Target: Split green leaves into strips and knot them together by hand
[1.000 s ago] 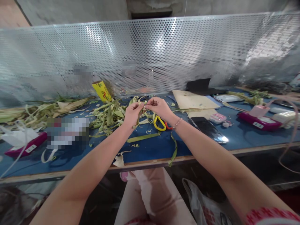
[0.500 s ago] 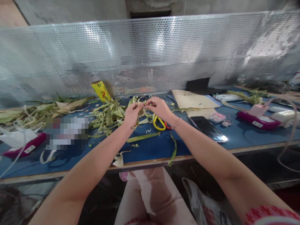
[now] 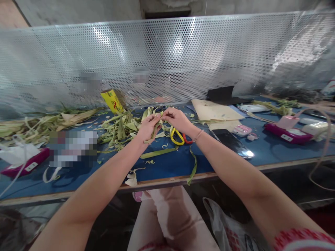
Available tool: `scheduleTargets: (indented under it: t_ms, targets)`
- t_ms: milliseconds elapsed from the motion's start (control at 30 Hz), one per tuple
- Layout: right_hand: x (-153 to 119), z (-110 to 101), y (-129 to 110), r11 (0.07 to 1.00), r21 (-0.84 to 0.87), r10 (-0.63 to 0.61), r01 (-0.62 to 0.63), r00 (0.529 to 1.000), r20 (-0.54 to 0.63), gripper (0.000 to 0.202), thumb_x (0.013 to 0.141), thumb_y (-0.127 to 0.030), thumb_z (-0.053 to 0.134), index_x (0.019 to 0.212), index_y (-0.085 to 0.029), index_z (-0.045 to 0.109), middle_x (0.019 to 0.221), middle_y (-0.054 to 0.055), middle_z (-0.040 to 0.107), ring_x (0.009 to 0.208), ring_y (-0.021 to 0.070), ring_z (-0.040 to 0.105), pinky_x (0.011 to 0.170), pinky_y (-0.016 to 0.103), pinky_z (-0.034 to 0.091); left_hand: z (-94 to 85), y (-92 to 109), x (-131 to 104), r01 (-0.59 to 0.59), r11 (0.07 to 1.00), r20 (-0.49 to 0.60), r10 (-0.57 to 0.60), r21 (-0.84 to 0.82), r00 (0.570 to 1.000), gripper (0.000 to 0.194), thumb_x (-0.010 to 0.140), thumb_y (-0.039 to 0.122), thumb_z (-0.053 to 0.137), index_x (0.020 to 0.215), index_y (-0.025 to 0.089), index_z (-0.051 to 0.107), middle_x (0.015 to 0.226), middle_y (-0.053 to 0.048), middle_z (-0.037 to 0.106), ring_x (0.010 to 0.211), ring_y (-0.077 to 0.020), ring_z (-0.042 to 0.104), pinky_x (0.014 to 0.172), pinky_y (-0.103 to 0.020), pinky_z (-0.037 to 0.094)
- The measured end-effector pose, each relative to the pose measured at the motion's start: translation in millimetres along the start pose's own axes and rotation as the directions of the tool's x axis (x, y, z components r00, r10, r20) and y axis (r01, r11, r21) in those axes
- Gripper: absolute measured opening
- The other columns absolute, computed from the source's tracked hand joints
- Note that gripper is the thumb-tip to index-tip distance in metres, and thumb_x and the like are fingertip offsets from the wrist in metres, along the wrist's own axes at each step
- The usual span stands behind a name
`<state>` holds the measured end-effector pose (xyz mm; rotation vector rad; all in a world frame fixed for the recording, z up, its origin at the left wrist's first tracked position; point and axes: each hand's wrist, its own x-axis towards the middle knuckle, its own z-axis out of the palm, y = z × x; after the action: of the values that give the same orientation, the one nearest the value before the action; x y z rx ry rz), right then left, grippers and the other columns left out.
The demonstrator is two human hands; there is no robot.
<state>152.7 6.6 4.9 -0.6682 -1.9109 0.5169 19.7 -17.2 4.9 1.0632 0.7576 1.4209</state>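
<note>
My left hand (image 3: 148, 127) and my right hand (image 3: 177, 118) meet over the middle of the table, both closed. Their thumbs and fingertips pinch a pale green strip of corn husk (image 3: 161, 114); part of it is hidden behind my fingers. Loose green husk also hangs under my left palm. Just below my right hand lie scissors with a yellow handle (image 3: 178, 143) and a red one, their blades not visible. To the left of my left hand is a heap of twisted green husk pieces (image 3: 121, 128). A flat husk strip (image 3: 159, 152) rests nearer to me.
A perforated metal screen (image 3: 162, 52) stands behind the blue table (image 3: 167, 169). A yellow tube (image 3: 113, 101) leans near it. On the right are a phone (image 3: 231, 143), brown paper (image 3: 216, 111) and a purple power strip (image 3: 288, 135). More husks (image 3: 52, 122) lie left. One strip overhangs the front edge.
My two hands stay together with the husk, the fingers shifting only slightly. The left hand has turned a little, so more of its fingers show underneath.
</note>
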Motion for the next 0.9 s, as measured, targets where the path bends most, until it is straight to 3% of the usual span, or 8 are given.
scheduleTargets:
  t_ms: [233,433,633,900]
  targets:
    - [-2,3,-3,0.988,-0.148,-0.043,0.037,0.998,-0.036,0.008,0.079,-0.021,0.044,0.071,-0.018,0.044,0.074,0.001,0.051,0.069,0.0116,0.044,0.066,0.026,0.036,0.8,0,1,-0.011,1.000,-0.028,0.011,0.007,1.000,0.018,0.062,0.024,0.070,0.062,0.015,0.056,0.053,0.005,0.051,0.044,-0.0020,0.045,0.047,-0.016,0.043]
    - [-1,2,-3,0.998,-0.062,0.020,-0.024,0.997,-0.071,0.007,0.081,-0.021,0.039,0.074,-0.019,0.042,0.072,0.000,0.049,0.067,0.0107,0.044,0.064,0.024,0.036,0.8,1,2,-0.007,1.000,-0.061,0.006,-0.012,0.998,0.018,0.063,0.023,0.069,0.061,0.014,0.054,0.052,0.005,0.051,0.044,-0.0021,0.045,0.047,-0.016,0.043]
    - [0,-3,-1,0.994,0.098,0.062,-0.057,0.997,-0.046,0.016,0.082,-0.032,0.041,0.077,-0.018,0.046,0.066,-0.002,0.047,0.060,0.0091,0.042,0.057,0.023,0.034,1.0,4,2,-0.024,1.000,-0.070,0.023,-0.008,0.997,0.020,0.062,0.024,0.070,0.060,0.015,0.053,0.050,0.006,0.048,0.043,-0.0016,0.044,0.048,-0.015,0.043]
    - [-4,-5,-11,0.998,0.005,0.059,-0.059,0.998,0.024,0.021,0.077,-0.033,0.048,0.064,-0.017,0.047,0.058,-0.003,0.043,0.054,0.0076,0.036,0.052,0.023,0.029,0.6,4,1,-0.018,0.999,-0.060,0.021,0.042,0.998,0.024,0.058,0.029,0.073,0.062,0.016,0.054,0.049,0.008,0.045,0.043,-0.0016,0.042,0.049,-0.016,0.044]
